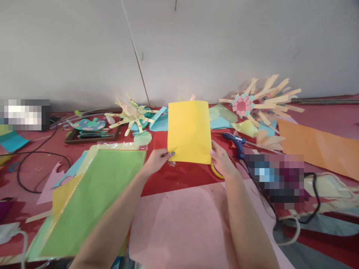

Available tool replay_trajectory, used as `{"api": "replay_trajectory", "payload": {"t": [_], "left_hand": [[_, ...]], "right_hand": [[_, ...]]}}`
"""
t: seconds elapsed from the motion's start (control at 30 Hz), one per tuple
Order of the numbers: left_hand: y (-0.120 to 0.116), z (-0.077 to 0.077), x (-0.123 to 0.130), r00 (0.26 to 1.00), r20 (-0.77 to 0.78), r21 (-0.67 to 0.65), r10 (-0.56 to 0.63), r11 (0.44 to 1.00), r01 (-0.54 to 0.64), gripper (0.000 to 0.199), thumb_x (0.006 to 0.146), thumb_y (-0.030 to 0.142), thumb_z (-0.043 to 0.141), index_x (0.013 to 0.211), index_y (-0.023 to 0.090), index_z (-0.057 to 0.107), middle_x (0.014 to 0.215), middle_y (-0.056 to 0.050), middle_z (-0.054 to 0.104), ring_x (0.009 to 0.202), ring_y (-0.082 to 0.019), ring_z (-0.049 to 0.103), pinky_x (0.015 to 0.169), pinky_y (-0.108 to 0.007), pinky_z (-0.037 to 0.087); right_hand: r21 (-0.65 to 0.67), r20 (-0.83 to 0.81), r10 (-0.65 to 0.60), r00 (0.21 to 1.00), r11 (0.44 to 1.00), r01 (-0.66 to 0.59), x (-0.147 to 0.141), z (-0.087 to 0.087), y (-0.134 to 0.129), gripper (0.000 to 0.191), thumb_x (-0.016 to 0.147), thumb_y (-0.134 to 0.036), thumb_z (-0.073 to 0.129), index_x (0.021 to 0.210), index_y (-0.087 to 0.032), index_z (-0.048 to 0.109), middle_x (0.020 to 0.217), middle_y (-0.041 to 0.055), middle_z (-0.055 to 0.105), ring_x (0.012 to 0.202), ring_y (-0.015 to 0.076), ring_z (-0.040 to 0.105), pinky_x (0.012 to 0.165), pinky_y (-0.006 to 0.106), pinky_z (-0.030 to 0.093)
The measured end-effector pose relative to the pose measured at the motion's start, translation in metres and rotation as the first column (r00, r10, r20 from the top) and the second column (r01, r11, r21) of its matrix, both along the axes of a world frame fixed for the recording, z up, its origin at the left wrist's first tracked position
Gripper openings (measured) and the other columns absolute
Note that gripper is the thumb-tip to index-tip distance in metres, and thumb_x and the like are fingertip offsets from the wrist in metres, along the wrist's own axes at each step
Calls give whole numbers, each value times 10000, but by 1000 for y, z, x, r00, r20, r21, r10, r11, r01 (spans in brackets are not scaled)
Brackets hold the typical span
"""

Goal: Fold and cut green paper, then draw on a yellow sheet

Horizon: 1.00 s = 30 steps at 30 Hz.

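Note:
A yellow sheet of paper (189, 131) is held up in front of me, slightly curved along its top edge. My left hand (159, 160) pinches its lower left corner, thumb on the near face. At the lower right edge, my right hand (223, 158) grips the sheet, most of its fingers hidden behind. Beneath the sheet lies a red sheet (179, 179), with a larger pink sheet (179, 224) closer to me. A yellow ring (216, 172), perhaps a scissors handle or tape roll, shows partly beside my right hand.
Left of me lies a green paper pack (101, 194) in clear plastic. Behind it are a brown tray (92, 137) with pens and a paper-strip flower (131, 114). A blue glue gun (237, 144), a pink-centred paper flower (243, 106), a black cable (316, 194) and orange paper (319, 147) lie right.

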<state>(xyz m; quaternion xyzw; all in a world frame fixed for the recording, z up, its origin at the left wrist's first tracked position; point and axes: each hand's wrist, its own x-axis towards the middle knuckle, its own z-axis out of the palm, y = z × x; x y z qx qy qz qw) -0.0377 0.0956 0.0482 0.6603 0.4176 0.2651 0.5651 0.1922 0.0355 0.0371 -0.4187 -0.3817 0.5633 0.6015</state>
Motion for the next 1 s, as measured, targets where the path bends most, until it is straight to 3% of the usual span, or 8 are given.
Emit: {"api": "replay_trajectory", "payload": {"t": [0.07, 0.2, 0.4, 0.77, 1.0], "left_hand": [[0, -2, 0, 999, -17, -15, -51, 999, 51, 348, 748, 485, 563, 654, 152, 603, 610, -47, 675, 585, -163, 656, 605, -268, 528], [-2, -4, 1, 994, -50, -65, -100, 993, 97, 322, 770, 459, 548, 679, 155, 604, 623, -44, 679, 601, -160, 661, 612, -263, 530], [-4, -4, 3, 988, -79, -81, -132, 989, 126, 310, 768, 445, 561, 665, 155, 593, 624, -40, 674, 590, -154, 658, 597, -252, 528], [-4, -3, 4, 985, -85, -115, -147, 984, 137, 310, 789, 440, 539, 688, 149, 573, 617, -43, 666, 567, -141, 649, 584, -245, 525], [-5, -2, 5, 988, -58, -138, -142, 981, 133, 320, 770, 453, 556, 650, 157, 542, 608, -49, 671, 558, -144, 648, 569, -243, 521]], "right_hand": [[-42, 79, -16, 997, 999, 20, -2, -4, -1, 591, 603, -330, 753, 1155, -247, 560, 1190, 49, 604, 1084, 241, 566, 921, 407, 456], [-118, 151, -55, 987, 990, 74, -6, -14, 1, 548, 566, -263, 771, 1082, -193, 600, 1096, 77, 654, 984, 249, 617, 877, 432, 487], [-113, 104, -183, 978, 974, 194, -9, -17, 6, 491, 541, -243, 783, 1000, -173, 623, 1076, 85, 662, 949, 252, 634, 842, 423, 506], [-101, 149, -218, 964, 967, 235, -8, -16, 6, 524, 518, -258, 790, 1006, -178, 617, 1071, 91, 661, 935, 258, 634, 827, 425, 503], [-14, 72, -308, 949, 951, 310, -7, -11, 10, 324, 650, -348, 699, 943, -230, 630, 980, 32, 685, 865, 221, 647, 782, 382, 507]]}}
